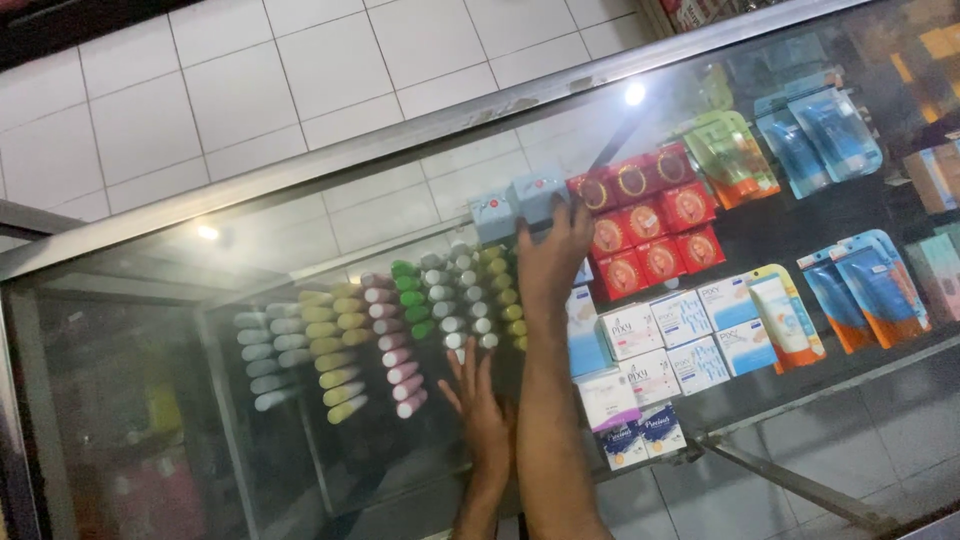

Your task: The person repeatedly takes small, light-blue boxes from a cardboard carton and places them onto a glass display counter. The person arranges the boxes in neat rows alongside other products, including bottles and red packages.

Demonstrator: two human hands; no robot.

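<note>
My right hand (553, 262) reaches up into a glass display case (330, 160) and grips a small pale blue box (536, 194). A second, similar blue box (492, 214) sits just left of it. My left hand (482, 405) lies flat lower down with its fingers spread, holding nothing, just below rows of small capped bottles (455, 295). My right forearm runs up from the bottom edge beside it.
Red round-lidded boxes (650, 225) lie right of the blue boxes, white and blue cartons (670, 340) below them. Blue tube packs (865, 285) and green and orange packs (735, 155) lie further right. More tubes (335, 350) fill the left. White floor tiles (250, 90) lie beyond the metal frame.
</note>
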